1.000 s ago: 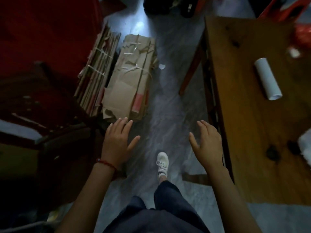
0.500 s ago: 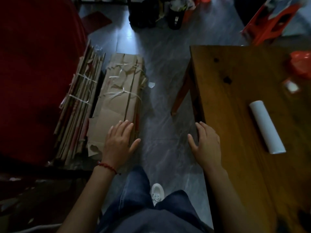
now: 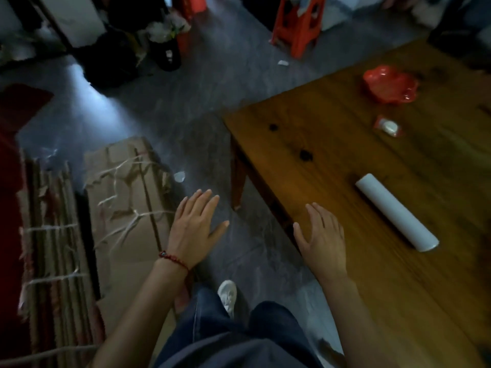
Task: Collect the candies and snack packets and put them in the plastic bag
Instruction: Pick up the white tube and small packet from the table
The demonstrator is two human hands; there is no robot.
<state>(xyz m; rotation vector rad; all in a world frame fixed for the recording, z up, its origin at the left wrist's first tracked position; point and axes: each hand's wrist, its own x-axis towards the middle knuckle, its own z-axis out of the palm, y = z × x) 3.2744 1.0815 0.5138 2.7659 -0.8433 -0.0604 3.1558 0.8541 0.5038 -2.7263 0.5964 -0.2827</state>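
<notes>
Both hands — left hand [image 3: 195, 229], right hand [image 3: 320, 243] — spread, holding nothing; snack packet [image 3: 388, 126] lies well ahead.

Varnished wood with dark knots and a soft sheen on the table [image 3: 332, 144] under the fingers of the right hand [image 3: 320, 241]; matt white paper or plastic on the roll [image 3: 396, 212] just beyond those fingertips, glossy red plastic on the dish [image 3: 389, 86] well past them, and clear, shiny wrapping with red edges on the small packet [image 3: 388, 126] between dish and roll. Rough, torn brown cardboard [image 3: 125, 197] tied with pale string beside the fingers of the left hand [image 3: 195, 229], smooth grey stone-like floor [image 3: 164, 110] with a dull gleam beneath them. Red braided thread on the bracelet [image 3: 174, 258] at the left wrist, blue denim on the trousers [image 3: 212, 338], red moulded plastic on the far stool [image 3: 299, 25].
</notes>
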